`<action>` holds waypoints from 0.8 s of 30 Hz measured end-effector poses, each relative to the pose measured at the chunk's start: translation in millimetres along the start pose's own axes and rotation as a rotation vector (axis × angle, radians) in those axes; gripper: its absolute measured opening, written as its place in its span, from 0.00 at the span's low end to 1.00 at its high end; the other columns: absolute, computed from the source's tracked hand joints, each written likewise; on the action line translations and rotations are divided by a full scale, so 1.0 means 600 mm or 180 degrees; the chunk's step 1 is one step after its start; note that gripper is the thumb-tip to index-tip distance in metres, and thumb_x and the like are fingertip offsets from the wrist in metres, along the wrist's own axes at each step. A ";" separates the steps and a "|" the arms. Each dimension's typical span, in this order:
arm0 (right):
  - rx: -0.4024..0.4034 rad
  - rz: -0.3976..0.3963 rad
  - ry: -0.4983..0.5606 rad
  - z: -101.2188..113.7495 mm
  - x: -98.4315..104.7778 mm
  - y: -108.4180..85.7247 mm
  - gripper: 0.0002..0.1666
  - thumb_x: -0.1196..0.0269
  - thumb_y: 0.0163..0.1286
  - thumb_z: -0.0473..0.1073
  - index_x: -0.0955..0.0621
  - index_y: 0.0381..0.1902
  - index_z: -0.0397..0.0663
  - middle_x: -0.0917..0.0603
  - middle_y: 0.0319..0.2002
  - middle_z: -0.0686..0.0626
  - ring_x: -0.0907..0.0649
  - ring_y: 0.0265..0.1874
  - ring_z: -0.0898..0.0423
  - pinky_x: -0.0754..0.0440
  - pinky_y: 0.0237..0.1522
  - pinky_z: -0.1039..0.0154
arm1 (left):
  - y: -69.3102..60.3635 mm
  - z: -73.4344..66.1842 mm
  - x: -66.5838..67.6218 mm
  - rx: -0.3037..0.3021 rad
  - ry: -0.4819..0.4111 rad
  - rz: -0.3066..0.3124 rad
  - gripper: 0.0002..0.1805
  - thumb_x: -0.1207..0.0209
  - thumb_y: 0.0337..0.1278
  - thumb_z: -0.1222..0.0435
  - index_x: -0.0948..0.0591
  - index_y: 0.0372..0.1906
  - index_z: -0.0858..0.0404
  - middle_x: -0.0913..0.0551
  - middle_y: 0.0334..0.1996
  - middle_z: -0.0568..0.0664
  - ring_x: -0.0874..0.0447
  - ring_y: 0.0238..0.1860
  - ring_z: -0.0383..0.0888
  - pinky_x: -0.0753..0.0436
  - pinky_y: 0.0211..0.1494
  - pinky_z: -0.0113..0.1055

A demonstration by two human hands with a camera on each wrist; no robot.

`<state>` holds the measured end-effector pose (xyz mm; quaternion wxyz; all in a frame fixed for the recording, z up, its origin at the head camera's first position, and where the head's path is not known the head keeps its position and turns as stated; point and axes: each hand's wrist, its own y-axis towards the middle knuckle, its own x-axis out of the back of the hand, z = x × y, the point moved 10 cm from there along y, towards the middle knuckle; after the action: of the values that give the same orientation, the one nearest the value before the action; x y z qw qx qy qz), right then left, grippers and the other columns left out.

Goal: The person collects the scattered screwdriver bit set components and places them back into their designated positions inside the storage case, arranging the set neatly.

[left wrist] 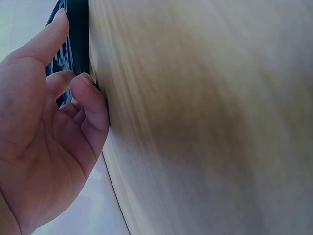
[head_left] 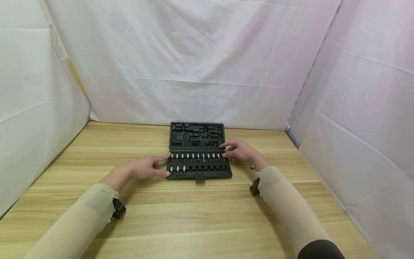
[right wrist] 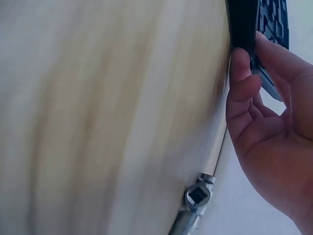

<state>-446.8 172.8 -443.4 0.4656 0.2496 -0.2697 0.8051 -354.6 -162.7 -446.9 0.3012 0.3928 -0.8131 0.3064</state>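
Observation:
An open black case lies on the wooden table, its lid laid back away from me. Metal-topped bits fill much of the upper row; the lower row holds several bits at its left, with bare slots to their right. My left hand grips the case's left edge, thumb at the near corner; the left wrist view shows the hand with its other fingers curled beside the case. My right hand holds the right edge near the hinge. In the right wrist view, its thumb and fingers pinch the case side.
A metal tool with a square socket lies on the table by my right wrist, mostly hidden by the forearm in the head view. White sheets stand behind and at both sides of the table.

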 end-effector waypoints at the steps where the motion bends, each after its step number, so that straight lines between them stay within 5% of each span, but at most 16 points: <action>1: 0.0019 -0.0006 -0.0006 0.001 0.001 -0.001 0.27 0.32 0.81 0.44 0.19 0.75 0.58 0.10 0.57 0.41 0.14 0.44 0.50 0.14 0.45 0.57 | 0.000 0.000 0.000 -0.0002 -0.0008 0.0001 0.53 0.32 0.73 0.42 0.46 0.91 0.51 0.20 0.33 0.51 0.24 0.31 0.45 0.20 0.40 0.42; 11: 0.0136 -0.0242 -0.0107 -0.011 0.045 -0.036 0.22 0.34 0.83 0.50 0.15 0.71 0.61 0.11 0.62 0.41 0.11 0.45 0.47 0.14 0.43 0.53 | 0.001 -0.004 -0.001 -0.0041 -0.0023 0.0015 0.53 0.32 0.74 0.43 0.47 0.91 0.52 0.22 0.31 0.50 0.26 0.29 0.44 0.21 0.37 0.40; 24: 0.0047 -0.0548 -0.0380 -0.072 0.121 -0.116 0.22 0.34 0.82 0.50 0.14 0.68 0.50 0.12 0.61 0.40 0.13 0.54 0.46 0.12 0.52 0.49 | -0.002 -0.004 -0.002 0.0006 -0.0004 0.0025 0.52 0.34 0.74 0.42 0.48 0.91 0.50 0.20 0.36 0.52 0.25 0.33 0.45 0.21 0.41 0.42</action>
<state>-423.8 275.4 -413.2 0.5144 0.3228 -0.2686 0.7477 -352.2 -160.9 -446.2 0.2991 0.3901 -0.8145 0.3081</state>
